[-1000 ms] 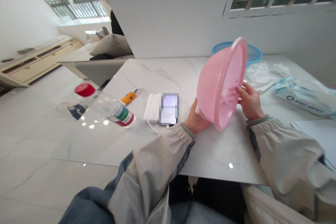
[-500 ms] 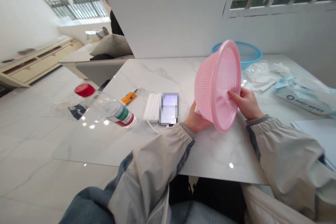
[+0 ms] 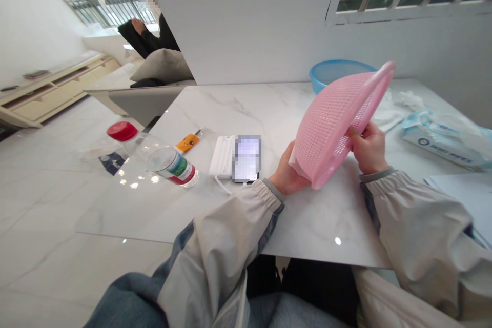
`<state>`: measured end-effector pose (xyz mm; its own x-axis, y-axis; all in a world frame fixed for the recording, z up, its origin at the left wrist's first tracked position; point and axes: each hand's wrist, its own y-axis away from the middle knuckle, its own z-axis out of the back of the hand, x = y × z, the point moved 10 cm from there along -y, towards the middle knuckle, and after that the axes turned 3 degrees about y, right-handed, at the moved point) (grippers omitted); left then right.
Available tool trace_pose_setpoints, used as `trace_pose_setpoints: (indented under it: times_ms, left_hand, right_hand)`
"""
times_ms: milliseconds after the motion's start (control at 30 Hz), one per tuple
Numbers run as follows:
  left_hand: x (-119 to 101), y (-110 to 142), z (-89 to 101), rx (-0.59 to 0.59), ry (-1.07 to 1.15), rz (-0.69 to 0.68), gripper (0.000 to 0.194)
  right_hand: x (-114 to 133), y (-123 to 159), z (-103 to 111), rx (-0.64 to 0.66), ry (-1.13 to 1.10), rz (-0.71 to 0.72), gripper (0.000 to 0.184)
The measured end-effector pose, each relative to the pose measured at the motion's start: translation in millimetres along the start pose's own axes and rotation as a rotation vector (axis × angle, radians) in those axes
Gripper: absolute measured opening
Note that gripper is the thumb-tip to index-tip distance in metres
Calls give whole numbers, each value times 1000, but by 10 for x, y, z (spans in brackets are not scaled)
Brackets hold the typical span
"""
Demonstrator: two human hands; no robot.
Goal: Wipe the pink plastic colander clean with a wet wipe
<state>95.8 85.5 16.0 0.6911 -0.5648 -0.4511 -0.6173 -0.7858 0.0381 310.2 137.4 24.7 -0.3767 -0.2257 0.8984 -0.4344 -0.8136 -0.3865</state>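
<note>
Slipping looks the likeliest trouble for the round pink plastic mesh basket (image 3: 326,115): it is tipped well over on its side, and the thin white sheet (image 3: 292,161) between its wall and the left hand (image 3: 288,171) could slide on the smooth plastic. If the left hand lost it, the basket might drop to the white marbled bench (image 3: 307,230) below or roll against the white-cased phone-sized device (image 3: 223,158) and the phone (image 3: 246,159), both just left of that hand. Pressing too hard from the right could also swing the rim round into the blue plastic basin (image 3: 330,69) beyond the hands.

The basket lies between the hands, its mouth turned toward the right hand (image 3: 369,147). The left hand is cupped around its lower outer wall, gripping it through the sheet. The right hand's fingers are bent against it by the rim; whether they pinch it, I cannot tell.
</note>
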Motion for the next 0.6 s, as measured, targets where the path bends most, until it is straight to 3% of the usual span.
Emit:
trace_pose_setpoints:
  times_ms: [233, 600]
  left_hand:
    - [73, 77, 101, -146, 35, 106, 48]
    - [21, 162, 49, -200, 85, 112, 47]
  right_hand:
    - [40, -1, 172, -175, -24, -4, 26]
    - [181, 54, 174, -186, -36, 39, 24]
